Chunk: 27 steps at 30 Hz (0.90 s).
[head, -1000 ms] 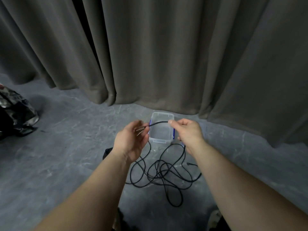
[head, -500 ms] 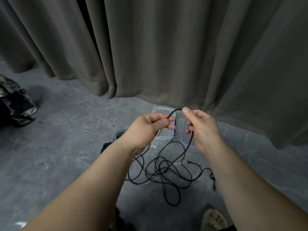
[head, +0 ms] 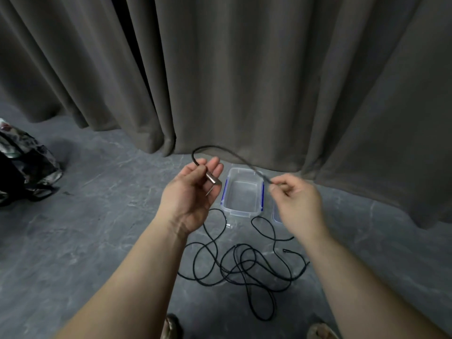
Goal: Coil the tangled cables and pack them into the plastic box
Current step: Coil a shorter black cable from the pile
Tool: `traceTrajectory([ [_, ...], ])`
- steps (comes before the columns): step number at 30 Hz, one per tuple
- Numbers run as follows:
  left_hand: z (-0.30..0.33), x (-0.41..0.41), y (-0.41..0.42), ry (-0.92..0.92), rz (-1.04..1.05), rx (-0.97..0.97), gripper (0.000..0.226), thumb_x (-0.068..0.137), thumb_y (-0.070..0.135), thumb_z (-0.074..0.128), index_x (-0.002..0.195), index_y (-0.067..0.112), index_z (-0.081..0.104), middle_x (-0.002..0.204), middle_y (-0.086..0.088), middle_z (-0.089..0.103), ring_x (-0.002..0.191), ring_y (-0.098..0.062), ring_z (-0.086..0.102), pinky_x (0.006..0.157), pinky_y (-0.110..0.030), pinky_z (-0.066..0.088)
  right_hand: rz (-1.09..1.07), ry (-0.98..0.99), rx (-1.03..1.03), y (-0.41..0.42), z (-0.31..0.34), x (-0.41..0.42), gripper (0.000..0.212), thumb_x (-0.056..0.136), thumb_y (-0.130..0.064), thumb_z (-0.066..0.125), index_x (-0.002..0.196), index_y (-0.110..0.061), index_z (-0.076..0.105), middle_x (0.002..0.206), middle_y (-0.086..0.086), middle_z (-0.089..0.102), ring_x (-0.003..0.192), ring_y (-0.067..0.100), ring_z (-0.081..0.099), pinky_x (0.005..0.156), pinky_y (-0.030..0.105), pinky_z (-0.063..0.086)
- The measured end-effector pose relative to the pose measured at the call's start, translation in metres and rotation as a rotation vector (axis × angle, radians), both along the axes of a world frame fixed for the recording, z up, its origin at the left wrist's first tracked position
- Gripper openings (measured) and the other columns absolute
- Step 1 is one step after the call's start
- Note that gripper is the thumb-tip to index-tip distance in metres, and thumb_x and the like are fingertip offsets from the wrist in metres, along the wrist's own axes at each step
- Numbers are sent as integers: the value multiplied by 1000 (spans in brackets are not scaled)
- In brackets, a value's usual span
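Note:
A thin black cable [head: 241, 264] lies in a loose tangle on the grey floor in front of me. Its metal plug end [head: 212, 179] lies in my left hand [head: 189, 195], palm turned up, thumb and fingers holding it. From there the cable arcs up and over to my right hand [head: 294, 200], which pinches it between thumb and fingertips. The clear plastic box [head: 242, 208] with blue clips stands open on the floor just beyond both hands, with nothing seen inside.
A heavy grey curtain [head: 244, 69] hangs right behind the box. The box lid [head: 276, 215] lies to the box's right, mostly hidden by my right hand. A dark patterned bag [head: 22, 165] sits at far left. My sandalled feet [head: 172, 327] show at the bottom edge.
My hands have moved apart, drawing a longer loop of cable up between them. The left hand turned palm up, showing the plug. The view tilted so more floor and tangle show.

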<state>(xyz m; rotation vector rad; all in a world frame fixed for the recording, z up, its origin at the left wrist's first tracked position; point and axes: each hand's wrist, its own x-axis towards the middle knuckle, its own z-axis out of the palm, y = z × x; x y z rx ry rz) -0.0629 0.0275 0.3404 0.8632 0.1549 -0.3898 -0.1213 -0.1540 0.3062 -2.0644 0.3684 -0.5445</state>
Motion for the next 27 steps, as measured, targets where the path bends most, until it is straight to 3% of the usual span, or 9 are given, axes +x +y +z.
traceTrajectory([
  [2, -1, 0, -4, -22, -9, 38, 21, 99, 7, 44, 87, 19, 57, 87, 2, 76, 82, -10, 72, 80, -28, 50, 148, 198, -264, 9, 2, -4, 12, 87, -17, 64, 92, -23, 74, 79, -10, 72, 72, 16, 65, 70, 31, 52],
  [4, -3, 0, -6, -41, -11, 77, 21, 99, 6, 44, 89, 16, 60, 86, 1, 76, 82, -10, 72, 81, -27, 51, 279, 312, -429, 17, 5, -6, 15, 89, -23, 62, 98, -24, 74, 94, -6, 74, 88, 16, 67, 81, 30, 52],
  [7, -6, 1, -3, -91, 6, 149, 21, 99, 3, 44, 93, 11, 62, 83, -2, 75, 80, -11, 72, 68, -22, 57, 353, 336, -432, 23, 18, -8, 15, 88, -25, 62, 97, -26, 74, 96, -10, 73, 90, 10, 65, 83, 25, 50],
  [12, -12, 2, 1, -191, 62, 284, 21, 98, -1, 44, 97, 7, 64, 86, -7, 71, 82, -14, 71, 70, -20, 56, 448, 372, -238, 21, 40, -10, 13, 77, -17, 66, 72, -28, 71, 72, -8, 69, 67, 1, 60, 66, 19, 49],
  [16, -16, -1, 1, -243, -10, 350, 20, 97, -2, 46, 97, 6, 65, 83, -6, 74, 84, -16, 71, 74, -21, 57, 623, 360, -22, 24, 53, -16, 14, 80, -6, 69, 75, -19, 74, 63, -8, 64, 58, -4, 52, 60, 10, 41],
  [19, -18, -6, -2, -295, -106, 413, 19, 96, -1, 49, 100, 8, 65, 85, -5, 75, 85, -15, 72, 77, -22, 56, 579, 205, 223, 22, 55, -14, 15, 84, -2, 66, 78, -15, 71, 61, -14, 63, 59, -6, 54, 61, 8, 43],
  [22, -19, -11, -6, -327, -213, 428, 18, 95, 1, 52, 100, 7, 67, 89, -8, 76, 90, -17, 72, 81, -24, 56, 502, 124, 464, 19, 53, -11, 18, 90, 3, 57, 80, -10, 65, 49, -16, 56, 44, -5, 49, 47, 8, 37],
  [25, -18, -17, -10, -324, -327, 382, 16, 86, 9, 60, 97, 8, 71, 90, -12, 75, 91, -21, 71, 88, -30, 55, 388, 96, 505, 15, 44, -5, 19, 92, -5, 57, 78, -15, 66, 54, -13, 55, 44, -3, 43, 48, 11, 31],
  [27, -16, -19, -11, -304, -386, 329, 19, 91, 7, 51, 97, 6, 69, 84, -9, 74, 86, -20, 71, 85, -30, 56, 310, 73, 505, 13, 39, 0, 17, 92, -9, 59, 78, -16, 66, 56, -14, 54, 45, -3, 44, 50, 12, 32],
])
